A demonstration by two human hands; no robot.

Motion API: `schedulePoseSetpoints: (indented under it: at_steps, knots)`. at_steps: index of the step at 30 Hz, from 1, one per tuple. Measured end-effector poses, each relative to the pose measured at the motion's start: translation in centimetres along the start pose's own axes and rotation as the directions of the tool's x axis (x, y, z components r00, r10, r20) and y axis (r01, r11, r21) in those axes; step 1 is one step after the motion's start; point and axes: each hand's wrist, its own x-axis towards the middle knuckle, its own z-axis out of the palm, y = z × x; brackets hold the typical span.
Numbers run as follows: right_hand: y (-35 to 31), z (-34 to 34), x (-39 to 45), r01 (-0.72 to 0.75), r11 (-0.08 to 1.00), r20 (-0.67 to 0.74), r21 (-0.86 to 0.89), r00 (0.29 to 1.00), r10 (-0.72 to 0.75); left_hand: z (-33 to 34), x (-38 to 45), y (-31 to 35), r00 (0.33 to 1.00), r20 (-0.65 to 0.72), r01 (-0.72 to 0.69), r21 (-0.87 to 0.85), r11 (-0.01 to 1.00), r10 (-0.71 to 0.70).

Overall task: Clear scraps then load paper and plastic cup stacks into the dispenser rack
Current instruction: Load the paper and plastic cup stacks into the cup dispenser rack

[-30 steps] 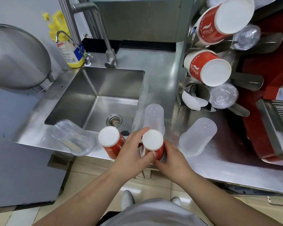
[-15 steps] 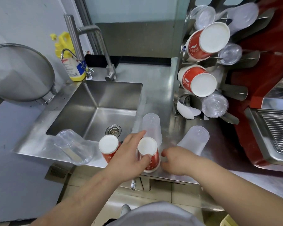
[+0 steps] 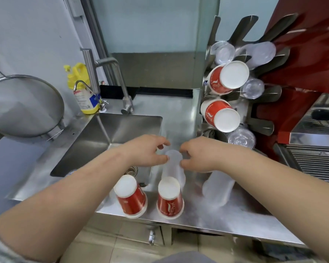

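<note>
Frosted plastic cup stack [image 3: 172,168] stood upright between half-curled left hand [image 3: 146,151] at nine o'clock and right hand [image 3: 198,155] at three, equally near, neither visibly clamping.

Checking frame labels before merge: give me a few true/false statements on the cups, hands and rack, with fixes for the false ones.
1. Both hands are at the frosted plastic cup stack on the counter. True: the left hand and right hand close on its top from either side.
2. Two red paper cup stacks stand upside down near the counter's front edge. True: left red stack, right red stack.
3. The dispenser rack holds no cups. False: it holds red paper cups and clear plastic ones.
4. The left hand holds a red stack. False: neither hand touches one.
</note>
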Motion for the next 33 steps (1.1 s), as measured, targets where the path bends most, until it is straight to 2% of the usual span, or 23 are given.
schedulePoseSetpoints:
  at_steps: [4, 8, 12, 22, 33]
  knots:
    - [0.3, 1.9, 1.3, -0.087, 0.990, -0.044, 0.111, 0.995, 0.093, 0.9, 2.4, -0.8, 0.995, 0.097, 0.030, 0.016, 0.999, -0.032]
    - [0.6, 5.3, 2.2, -0.179, 0.916, -0.009, 0.359, 0.981, 0.196, 3.0, 3.0, -1.3, 0.998, 0.055, -0.025, -0.126, 0.992, 0.032]
    - [0.7, 8.3, 2.7, -0.222, 0.847, -0.011, 0.483, 0.966, 0.260, 4.7, 3.1, -2.0, 0.995, 0.088, -0.045, -0.120, 0.992, 0.056]
    - [0.2, 10.0, 3.5, -0.237, 0.768, -0.055, 0.594, 0.941, 0.333, 5.5, 3.6, -2.5, 0.997, 0.046, -0.056, -0.145, 0.988, 0.063]
    - [0.1, 6.9, 2.2, -0.102, 0.769, -0.215, 0.632, 0.929, 0.300, -0.2, 0.9, -2.0, 0.982, -0.137, -0.165, -0.272, 0.948, 0.132]
